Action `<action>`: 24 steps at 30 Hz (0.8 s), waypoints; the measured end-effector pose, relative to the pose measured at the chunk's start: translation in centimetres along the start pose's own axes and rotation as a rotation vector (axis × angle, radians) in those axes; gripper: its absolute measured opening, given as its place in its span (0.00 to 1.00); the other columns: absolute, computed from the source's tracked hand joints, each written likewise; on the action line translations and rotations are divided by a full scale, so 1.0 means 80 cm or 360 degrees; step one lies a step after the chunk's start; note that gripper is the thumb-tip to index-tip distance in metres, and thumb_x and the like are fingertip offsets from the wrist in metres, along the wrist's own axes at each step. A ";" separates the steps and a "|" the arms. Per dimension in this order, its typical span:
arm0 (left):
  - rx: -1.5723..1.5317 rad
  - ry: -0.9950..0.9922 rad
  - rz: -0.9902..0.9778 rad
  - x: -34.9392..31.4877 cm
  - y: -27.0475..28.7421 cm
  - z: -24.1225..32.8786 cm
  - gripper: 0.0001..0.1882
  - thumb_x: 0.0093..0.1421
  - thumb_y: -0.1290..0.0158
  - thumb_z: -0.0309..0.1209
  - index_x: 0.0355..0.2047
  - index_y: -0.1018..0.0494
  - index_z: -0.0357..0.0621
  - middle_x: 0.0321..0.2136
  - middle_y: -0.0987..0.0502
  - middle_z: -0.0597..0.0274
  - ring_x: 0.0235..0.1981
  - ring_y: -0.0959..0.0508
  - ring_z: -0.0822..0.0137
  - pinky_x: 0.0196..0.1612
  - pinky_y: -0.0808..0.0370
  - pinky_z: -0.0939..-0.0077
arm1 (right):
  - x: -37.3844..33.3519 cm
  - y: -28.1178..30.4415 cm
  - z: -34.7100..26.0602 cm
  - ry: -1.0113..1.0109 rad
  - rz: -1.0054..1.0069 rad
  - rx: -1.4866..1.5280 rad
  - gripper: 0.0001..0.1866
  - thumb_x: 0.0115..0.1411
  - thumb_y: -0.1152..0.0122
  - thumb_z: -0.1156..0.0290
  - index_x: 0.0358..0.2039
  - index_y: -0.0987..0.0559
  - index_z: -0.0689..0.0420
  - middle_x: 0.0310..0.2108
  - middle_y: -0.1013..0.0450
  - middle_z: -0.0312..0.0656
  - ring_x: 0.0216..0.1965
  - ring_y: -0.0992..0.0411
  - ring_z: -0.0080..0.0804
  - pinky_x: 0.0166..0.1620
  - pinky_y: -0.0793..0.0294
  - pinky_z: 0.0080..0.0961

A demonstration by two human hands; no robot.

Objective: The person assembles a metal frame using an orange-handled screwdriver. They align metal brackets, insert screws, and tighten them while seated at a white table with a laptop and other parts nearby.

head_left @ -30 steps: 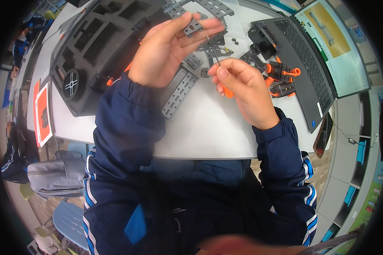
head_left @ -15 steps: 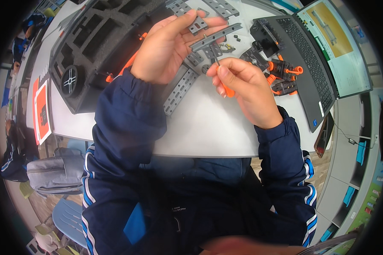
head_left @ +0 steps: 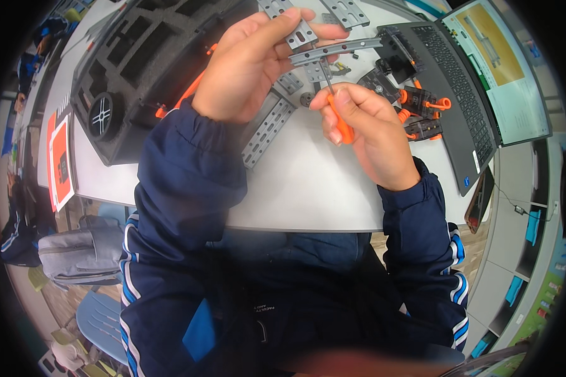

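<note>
Between the thumb and fingers of my left hand (head_left: 236, 72) is a grey perforated metal plate (head_left: 299, 36). A long, narrow grey metal beam (head_left: 339, 50) with holes lies across the fingers of that hand; whether the two pieces are joined I cannot tell. My right hand (head_left: 374, 129) is closed around a screwdriver with an orange handle (head_left: 343, 124). Its thin shaft points up at the beam, and the tip's exact contact is too small to make out. Below my left wrist, a wide perforated channel (head_left: 267, 132) lies on the white table.
A black foam-lined case (head_left: 146, 60) with a black wheel (head_left: 105, 117) fills the left side. An open laptop (head_left: 462, 94) stands at right, with black and orange parts (head_left: 421, 103) beside it. A red and white booklet (head_left: 61, 163) lies at far left.
The beam has turned closer to level and shifted slightly right. The screwdriver stands more upright, its handle showing more. Both hands keep their hold.
</note>
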State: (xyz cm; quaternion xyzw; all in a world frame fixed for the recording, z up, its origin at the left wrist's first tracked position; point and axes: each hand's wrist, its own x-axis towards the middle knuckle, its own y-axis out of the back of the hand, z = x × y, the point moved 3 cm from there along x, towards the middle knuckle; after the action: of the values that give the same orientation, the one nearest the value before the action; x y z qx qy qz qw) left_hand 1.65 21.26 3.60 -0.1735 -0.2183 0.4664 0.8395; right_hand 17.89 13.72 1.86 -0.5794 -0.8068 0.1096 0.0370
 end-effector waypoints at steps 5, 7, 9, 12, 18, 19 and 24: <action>-0.0220 0.0051 0.0017 0.001 0.002 -0.003 0.16 0.73 0.58 0.30 0.52 0.34 0.27 0.48 0.22 0.38 0.50 0.20 0.54 0.55 0.21 0.61 | 0.000 0.001 0.001 0.0002 -0.0036 0.0039 0.19 0.74 0.54 0.61 0.41 0.21 0.64 0.25 0.31 0.31 0.26 0.36 0.16 0.33 0.38 0.14; -0.0210 0.0055 0.0062 0.001 0.002 -0.005 0.16 0.73 0.58 0.30 0.53 0.34 0.27 0.48 0.22 0.38 0.50 0.20 0.54 0.55 0.21 0.61 | 0.000 0.001 0.000 0.0014 -0.0053 0.0052 0.20 0.74 0.54 0.60 0.41 0.21 0.64 0.25 0.32 0.31 0.26 0.36 0.16 0.33 0.38 0.14; -0.0188 0.0054 0.0080 0.001 0.002 -0.004 0.16 0.73 0.58 0.30 0.53 0.34 0.27 0.48 0.22 0.38 0.51 0.20 0.54 0.55 0.21 0.61 | -0.001 0.001 0.000 -0.0017 -0.0055 0.0096 0.21 0.74 0.55 0.59 0.41 0.22 0.65 0.24 0.32 0.31 0.26 0.36 0.16 0.32 0.39 0.14; -0.0150 0.0041 0.0064 0.001 -0.001 -0.002 0.16 0.73 0.58 0.30 0.53 0.34 0.27 0.48 0.22 0.38 0.51 0.20 0.55 0.55 0.22 0.61 | -0.001 0.001 -0.001 -0.0030 -0.0070 0.0139 0.21 0.74 0.56 0.59 0.42 0.22 0.65 0.24 0.32 0.32 0.25 0.36 0.16 0.32 0.39 0.15; -0.0097 -0.0017 0.0021 0.005 0.005 -0.007 0.15 0.73 0.57 0.29 0.53 0.33 0.29 0.48 0.21 0.39 0.51 0.20 0.55 0.55 0.22 0.62 | -0.003 -0.001 -0.004 -0.0062 -0.0083 0.0210 0.20 0.75 0.59 0.61 0.42 0.26 0.65 0.22 0.34 0.34 0.22 0.40 0.18 0.29 0.40 0.17; -0.0077 -0.0011 0.0014 0.005 0.007 -0.008 0.15 0.73 0.57 0.29 0.53 0.33 0.29 0.48 0.21 0.40 0.51 0.20 0.55 0.55 0.22 0.62 | -0.003 -0.001 -0.005 -0.0042 -0.0094 0.0197 0.19 0.75 0.60 0.61 0.42 0.27 0.65 0.21 0.35 0.34 0.21 0.41 0.19 0.28 0.40 0.18; 0.0045 -0.0014 0.0003 0.006 0.010 -0.009 0.17 0.73 0.56 0.32 0.55 0.33 0.32 0.49 0.21 0.40 0.52 0.21 0.55 0.56 0.24 0.62 | -0.003 -0.005 -0.008 -0.0070 -0.0077 0.0289 0.18 0.76 0.62 0.61 0.40 0.29 0.63 0.21 0.35 0.35 0.19 0.43 0.18 0.27 0.41 0.18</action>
State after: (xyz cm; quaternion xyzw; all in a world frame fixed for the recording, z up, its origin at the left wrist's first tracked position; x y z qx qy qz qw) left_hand 1.67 22.03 2.70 -0.1599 -0.2152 0.4708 0.8405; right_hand 17.74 13.47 2.56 -0.5514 -0.8080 0.1939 0.0743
